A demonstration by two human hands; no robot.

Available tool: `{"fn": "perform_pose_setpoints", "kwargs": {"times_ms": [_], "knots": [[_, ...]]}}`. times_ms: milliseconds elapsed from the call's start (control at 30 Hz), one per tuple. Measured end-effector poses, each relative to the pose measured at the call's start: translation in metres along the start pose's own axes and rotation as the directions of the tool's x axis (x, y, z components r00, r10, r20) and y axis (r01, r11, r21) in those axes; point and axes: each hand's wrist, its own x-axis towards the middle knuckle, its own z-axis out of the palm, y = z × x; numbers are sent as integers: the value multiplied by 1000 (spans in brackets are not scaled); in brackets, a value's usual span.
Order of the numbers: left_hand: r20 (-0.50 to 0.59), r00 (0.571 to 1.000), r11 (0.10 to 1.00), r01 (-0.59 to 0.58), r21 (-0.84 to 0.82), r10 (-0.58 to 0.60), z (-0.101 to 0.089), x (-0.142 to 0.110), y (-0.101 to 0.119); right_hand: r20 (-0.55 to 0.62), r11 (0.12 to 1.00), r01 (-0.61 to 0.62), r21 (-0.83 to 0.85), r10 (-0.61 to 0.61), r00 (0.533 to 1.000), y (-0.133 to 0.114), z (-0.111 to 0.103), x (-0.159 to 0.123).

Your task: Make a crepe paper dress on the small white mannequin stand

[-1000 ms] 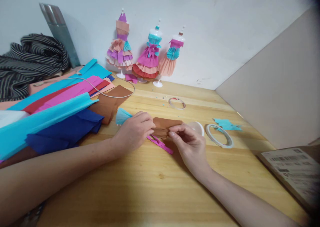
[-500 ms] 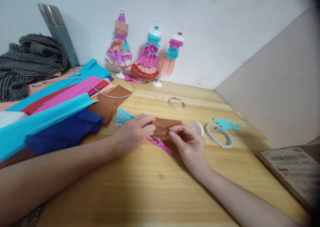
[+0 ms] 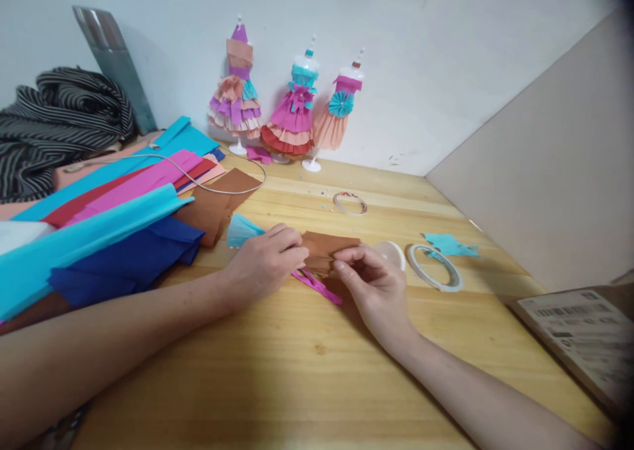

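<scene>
A brown piece of crepe paper (image 3: pixel 329 244), folded in narrow pleats along its near edge, is stretched between my two hands. The fingers of my left hand (image 3: pixel 265 258) pinch its left end. At the right end, the thumb and forefinger of my right hand (image 3: pixel 374 278) press the pleats together. Below the paper lies a magenta paper strip (image 3: pixel 319 286), partly under my left fingers. A light-blue paper piece (image 3: pixel 242 230) sticks out behind my left hand. Just beyond my right hand is a white round object (image 3: pixel 393 254), partly hidden.
Three small dress forms in paper dresses (image 3: pixel 300 116) stand against the wall. Stacked coloured paper (image 3: pixel 99 232) and a striped cloth (image 3: pixel 64 126) fill the left. Tape rolls (image 3: pixel 452 282) and a turquoise scrap (image 3: pixel 450 244) lie right, near a labelled cardboard box (image 3: pixel 569 337).
The fold at the near edge of the brown paper has shifted slightly between my fingers. Both hands stay in nearly the same place, still pinching it.
</scene>
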Motion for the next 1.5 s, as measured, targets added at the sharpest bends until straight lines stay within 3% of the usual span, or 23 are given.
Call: {"fn": "perform_pose_setpoints", "kwargs": {"times_ms": [200,467,833,1133,1500], "knots": [[4,1000,999,12,-37,-12,-1,-1,0,8,1000,-2,18,2,1000,1,0,0],[121,981,977,166,-132,-151,-5,5,4,-3,1000,-10,24,10,1000,0,1,-1],[170,924,894,376,-243,-342,-6,11,4,-33,995,-43,86,46,998,2,2,-2],[264,902,894,398,-204,-342,-8,15,2,-39,994,-76,78,79,996,1,3,-1],[206,956,963,237,-126,-208,-6,10,3,-29,990,-104,98,108,994,1,1,2]]}}
